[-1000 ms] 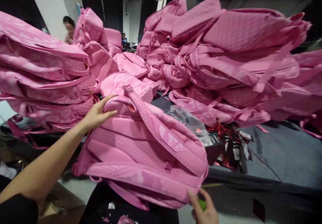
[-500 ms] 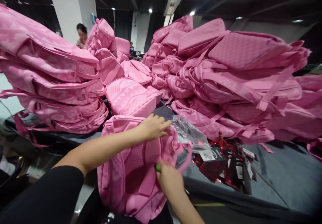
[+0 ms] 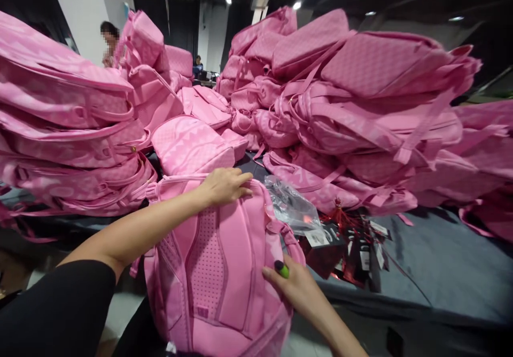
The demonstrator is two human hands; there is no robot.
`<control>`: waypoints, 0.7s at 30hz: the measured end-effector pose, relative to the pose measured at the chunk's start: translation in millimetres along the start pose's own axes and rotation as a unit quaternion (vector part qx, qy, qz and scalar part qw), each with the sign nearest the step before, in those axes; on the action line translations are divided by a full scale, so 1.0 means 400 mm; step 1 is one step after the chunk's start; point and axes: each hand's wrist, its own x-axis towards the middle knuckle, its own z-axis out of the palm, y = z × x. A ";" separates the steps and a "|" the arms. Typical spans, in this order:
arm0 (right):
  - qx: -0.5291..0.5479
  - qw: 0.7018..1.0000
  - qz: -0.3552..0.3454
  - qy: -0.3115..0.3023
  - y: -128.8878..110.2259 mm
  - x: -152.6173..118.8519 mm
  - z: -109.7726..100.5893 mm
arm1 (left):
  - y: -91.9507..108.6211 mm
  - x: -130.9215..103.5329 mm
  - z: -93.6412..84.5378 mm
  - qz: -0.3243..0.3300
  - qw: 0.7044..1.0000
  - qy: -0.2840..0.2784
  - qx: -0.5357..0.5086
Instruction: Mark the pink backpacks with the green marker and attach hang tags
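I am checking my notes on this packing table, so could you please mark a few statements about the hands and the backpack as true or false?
1. The left hand rests on top of the pink backpack. True.
2. The right hand holds a red marker. False: a small green object.
3. The backpack lies front up. False: its padded, perforated back faces up.
4. A clear plastic bag lies right of it. True.

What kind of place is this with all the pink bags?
Probably a warehouse or packing hall. Pink backpacks are heaped in big piles on a long grey table, loose tags lie beside them, and the left hand rests on one backpack.
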 end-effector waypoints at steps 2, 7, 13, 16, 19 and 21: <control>-0.077 0.996 0.049 0.001 -0.004 0.025 0.006 | -0.008 -0.003 0.061 0.059 0.998 -0.006 0.000; -0.154 0.982 0.105 -0.012 -0.019 0.092 0.051 | 0.025 -0.044 0.193 0.186 0.980 -0.065 -0.037; -0.210 0.967 0.137 -0.050 -0.043 0.097 0.041 | 0.093 -0.016 0.238 0.205 0.965 -0.158 -0.052; -0.217 0.965 0.142 -0.048 -0.043 0.090 0.049 | 0.087 -0.010 0.239 0.260 0.947 -0.170 -0.084; -0.209 0.969 0.125 -0.031 -0.036 0.082 0.062 | 0.021 -0.003 0.213 0.263 0.955 -0.122 -0.055; -0.198 0.973 0.115 -0.013 -0.030 0.079 0.064 | -0.032 0.010 0.188 0.224 0.972 -0.071 0.007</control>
